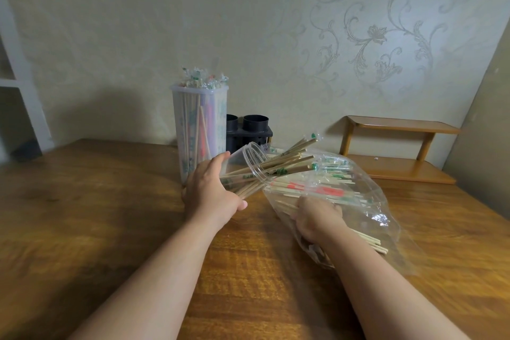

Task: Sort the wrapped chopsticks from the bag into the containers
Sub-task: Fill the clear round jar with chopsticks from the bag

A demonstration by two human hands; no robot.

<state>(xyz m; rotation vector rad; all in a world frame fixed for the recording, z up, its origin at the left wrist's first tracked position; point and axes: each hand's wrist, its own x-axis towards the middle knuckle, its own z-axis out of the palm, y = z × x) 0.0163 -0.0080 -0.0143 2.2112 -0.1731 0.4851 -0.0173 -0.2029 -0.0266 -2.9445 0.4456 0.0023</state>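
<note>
Wrapped chopsticks [317,191], a big loose heap of them, lying flat in the clear plastic bag [382,218] on the wooden table [110,201], just right of centre. Some sleeves are printed red, some green.

The left hand [209,193] has its fingers and thumb wrapped round a clear jar [249,156], tipped over so its mouth faces the bag, with a green-printed bundle [278,167] fanning out of it. The right hand [317,218] is down at the bag's mouth, knuckles bent over the heap. The fingertips are hidden, so I can't tell whether they've closed on a pair.

On handling, my read is that these are light, thin and stiff: bamboo sticks in slick film sleeves. They'll slide against each other and slip out of a loose pinch. I'd take a few together near the middle and keep them parallel, so they go into the jar mouth without snagging. The crinkly sleeve ends look likely to catch on the rim. The bag itself is limp and glossy, and gives no support.

Behind stands a tall frosted container [200,130], upright and packed full, with sleeve tips sprouting from the top. Just beside it is a black holder [255,130] with two round cups. At the far right is a low two-tier wooden shelf [400,125], smooth and honey-coloured.
</note>
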